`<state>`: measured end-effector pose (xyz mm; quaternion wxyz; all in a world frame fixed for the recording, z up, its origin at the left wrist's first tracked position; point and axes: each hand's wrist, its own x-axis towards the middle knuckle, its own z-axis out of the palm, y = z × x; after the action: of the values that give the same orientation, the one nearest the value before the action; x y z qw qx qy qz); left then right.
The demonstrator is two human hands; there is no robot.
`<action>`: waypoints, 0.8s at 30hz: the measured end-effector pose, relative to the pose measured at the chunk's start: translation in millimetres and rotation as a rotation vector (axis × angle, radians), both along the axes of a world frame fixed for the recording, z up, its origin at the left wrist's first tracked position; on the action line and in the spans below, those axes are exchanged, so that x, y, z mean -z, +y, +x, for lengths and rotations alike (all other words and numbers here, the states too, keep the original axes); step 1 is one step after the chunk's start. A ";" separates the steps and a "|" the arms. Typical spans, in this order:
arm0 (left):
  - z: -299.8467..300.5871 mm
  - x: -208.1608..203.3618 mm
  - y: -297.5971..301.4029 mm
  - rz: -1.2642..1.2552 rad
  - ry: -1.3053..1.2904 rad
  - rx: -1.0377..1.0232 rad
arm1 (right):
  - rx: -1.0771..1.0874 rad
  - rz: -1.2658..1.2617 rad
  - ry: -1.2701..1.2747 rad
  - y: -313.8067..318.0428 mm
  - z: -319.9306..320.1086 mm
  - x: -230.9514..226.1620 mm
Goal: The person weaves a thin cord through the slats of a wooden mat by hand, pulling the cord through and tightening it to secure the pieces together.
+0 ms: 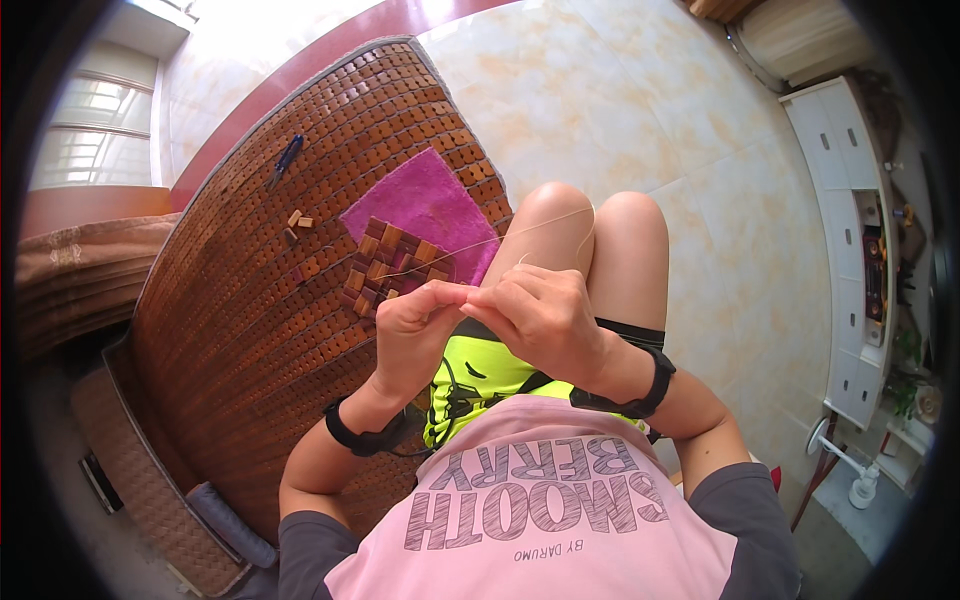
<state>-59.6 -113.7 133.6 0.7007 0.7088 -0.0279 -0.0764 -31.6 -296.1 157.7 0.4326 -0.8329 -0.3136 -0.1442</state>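
Observation:
My left hand (420, 318) and my right hand (540, 312) meet fingertip to fingertip above my lap, both closed in a pinch. A thin pale thread (548, 218) runs to them, looping over my knee and crossing toward a checkered piece of small wooden blocks (380, 252). What exactly sits between the fingertips is too small to make out, though the thread seems pinched there. The block piece, in brown and tan tones, lies to the left of my hands, partly on a purple cloth (432, 190).
A brown wooden-tile mat (240, 262) covers the seat on my left. On it lie a dark-blue-handled tool (287, 160) and several loose wooden blocks (298, 219). Pale tiled floor (730, 240) spreads to the right, up to a white cabinet (815, 130).

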 end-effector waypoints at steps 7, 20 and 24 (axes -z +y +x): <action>2.9 -7.5 -2.5 -0.051 0.011 0.021 | -0.017 0.006 0.234 1.0 0.1 -7.6; 9.1 -4.1 4.1 -0.273 0.271 -0.025 | -0.050 0.068 0.441 1.2 3.9 0.8; 10.2 -6.8 5.3 -0.246 0.294 -0.001 | -0.061 0.080 0.472 1.8 4.0 4.8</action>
<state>-49.4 -108.4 140.4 0.7787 0.5989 0.0659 -0.1748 -27.6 -294.3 153.0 0.5309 -0.8158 -0.2226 0.0554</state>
